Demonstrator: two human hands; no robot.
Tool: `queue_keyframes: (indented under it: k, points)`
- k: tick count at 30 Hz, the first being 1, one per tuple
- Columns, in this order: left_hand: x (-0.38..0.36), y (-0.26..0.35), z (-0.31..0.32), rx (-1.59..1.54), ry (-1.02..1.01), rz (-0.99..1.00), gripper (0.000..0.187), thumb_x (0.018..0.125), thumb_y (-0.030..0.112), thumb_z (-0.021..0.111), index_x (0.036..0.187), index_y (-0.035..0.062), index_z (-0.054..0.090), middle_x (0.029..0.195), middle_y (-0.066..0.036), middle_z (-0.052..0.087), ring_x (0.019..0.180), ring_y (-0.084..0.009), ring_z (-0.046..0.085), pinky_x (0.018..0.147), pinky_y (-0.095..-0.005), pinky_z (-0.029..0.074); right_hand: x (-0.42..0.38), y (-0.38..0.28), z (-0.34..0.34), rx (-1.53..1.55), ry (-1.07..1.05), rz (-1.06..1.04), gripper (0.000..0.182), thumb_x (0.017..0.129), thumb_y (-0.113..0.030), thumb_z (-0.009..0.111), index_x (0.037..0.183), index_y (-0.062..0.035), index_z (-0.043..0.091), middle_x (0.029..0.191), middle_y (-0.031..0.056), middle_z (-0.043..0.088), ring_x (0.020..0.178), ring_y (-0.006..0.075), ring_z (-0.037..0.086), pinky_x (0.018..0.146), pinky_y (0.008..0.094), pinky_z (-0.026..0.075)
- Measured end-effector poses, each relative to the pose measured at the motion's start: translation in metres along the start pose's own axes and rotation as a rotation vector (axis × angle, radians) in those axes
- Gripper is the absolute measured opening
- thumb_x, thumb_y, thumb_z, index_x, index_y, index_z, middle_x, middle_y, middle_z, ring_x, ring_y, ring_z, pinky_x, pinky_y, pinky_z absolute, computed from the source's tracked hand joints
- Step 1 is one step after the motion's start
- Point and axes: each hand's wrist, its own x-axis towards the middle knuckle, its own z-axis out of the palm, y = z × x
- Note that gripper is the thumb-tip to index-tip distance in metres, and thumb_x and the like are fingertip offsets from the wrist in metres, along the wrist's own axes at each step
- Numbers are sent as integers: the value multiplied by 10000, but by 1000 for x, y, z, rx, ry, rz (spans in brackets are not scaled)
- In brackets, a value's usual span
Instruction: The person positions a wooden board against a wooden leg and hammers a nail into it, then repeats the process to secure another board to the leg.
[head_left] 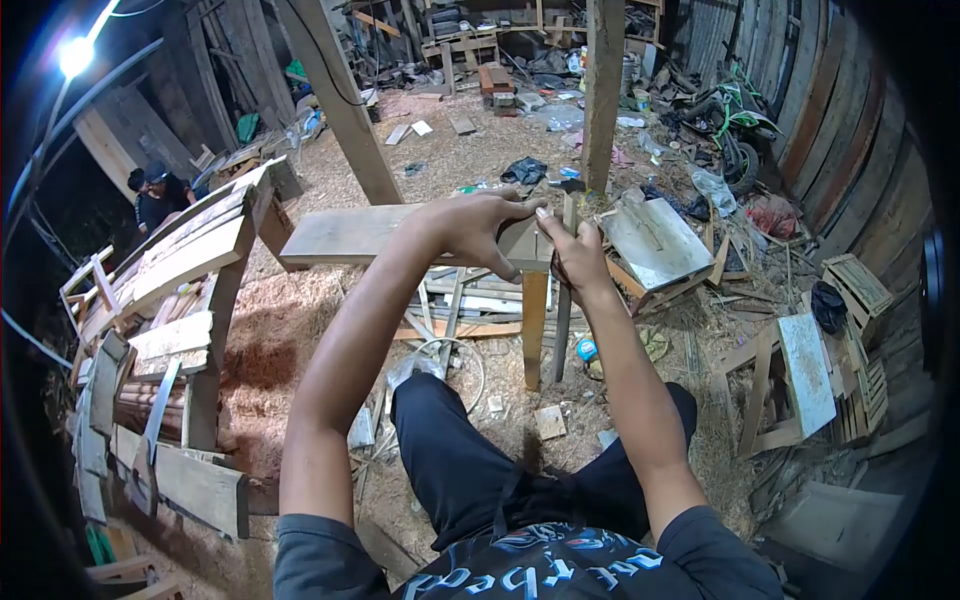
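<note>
Sawdust-covered ground (450, 155) spreads through the whole workshop, with a long planked bench (195, 255) on the left and a green motorbike (740, 125) leaning by the far right wall. Next in size comes the board (345, 232), lying flat in front of the person's body, its long end reaching left and its right end under the hands. It looks like bare, stiff wood, probably of moderate weight, unlikely to bend or crack under a palm; its dry, dusty face should give fair grip, though raw edges may splinter. Best hold would be across the width near the right end, palm on top, because the long left part may tip it. Below that end stands a yellowish wooden upright (534, 325), which seems rigid and light; whether it is joined to the board cannot be told. Just right of it a narrow stick (571, 212) rises above the grip, likely light and hard, best held around its middle. The right hand (580, 258) is wrapped about this stick, thumb up. The left hand (475, 230) lies over the board, thumb and fingers spread apart; how firmly it presses cannot be told.
</note>
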Motion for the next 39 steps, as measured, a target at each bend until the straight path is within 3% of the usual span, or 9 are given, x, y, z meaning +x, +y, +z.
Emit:
queue_keyframes:
  k: [6,9,14,17,21,25,31,36,39]
  points:
    - [-16,2,1,154,117,-111,1208,608,567,845,1554,43,309,1500,-268,411,1353,-388,469,1136,-408,391,-7,-17,2,63,29,-30,253,928,-249,728,983,-6,682,919,49,681,822,100,625,724,257,497]
    - [-23,-19,0,35,62,-126,1235,608,591,844,1546,-1,301,1495,-273,408,1338,-400,483,1120,-426,401,-2,-6,-14,8,50,14,261,929,-247,725,997,0,677,937,51,682,830,97,629,733,256,500]
    - [-24,-15,4,-70,-27,-95,1115,691,514,813,1603,221,243,1297,-253,498,1178,-418,577,1021,-473,457,-1,-19,-15,44,-39,77,276,931,-236,718,1041,12,669,939,46,684,831,95,631,754,252,496]
    - [-26,-16,3,-95,-42,-113,1116,681,523,813,1598,204,262,1275,-253,503,1148,-424,587,1006,-476,461,7,-14,-17,25,-135,58,287,939,-233,704,1065,21,662,943,39,682,833,84,627,745,244,491]
    - [-30,-10,-13,-31,-73,-97,1080,652,508,811,1582,279,314,1251,-268,515,1120,-422,595,963,-496,477,1,-16,-4,101,-127,101,274,951,-214,683,1075,29,654,917,12,664,804,60,601,709,220,474]
    - [-33,-20,-9,-73,-62,-90,1068,636,455,821,1570,378,310,1072,-178,524,976,-404,604,933,-508,485,9,-6,-3,123,-168,146,230,958,-192,666,1054,17,652,869,-18,632,752,38,563,664,197,448]
    - [-22,-13,-27,-55,-209,-192,1060,644,467,816,1565,414,294,1127,-247,531,1046,-443,616,953,-481,496,8,-20,-12,-25,-208,285,243,977,-259,659,1031,-23,667,860,-58,615,750,7,532,643,180,426]
    - [-16,-13,-27,-135,-233,-238,1101,636,479,826,1565,466,237,1133,-234,533,1108,-432,587,974,-484,476,1,-19,-21,-355,75,246,536,993,-353,623,1341,27,478,1149,156,625,1033,199,592,938,348,467]
    - [-18,-20,-22,-125,-215,-237,1107,639,484,828,1567,470,224,1154,-245,540,1121,-424,582,1001,-497,456,-15,-36,-29,-527,195,291,324,995,-116,577,1291,8,535,940,38,589,670,60,523,593,241,448]
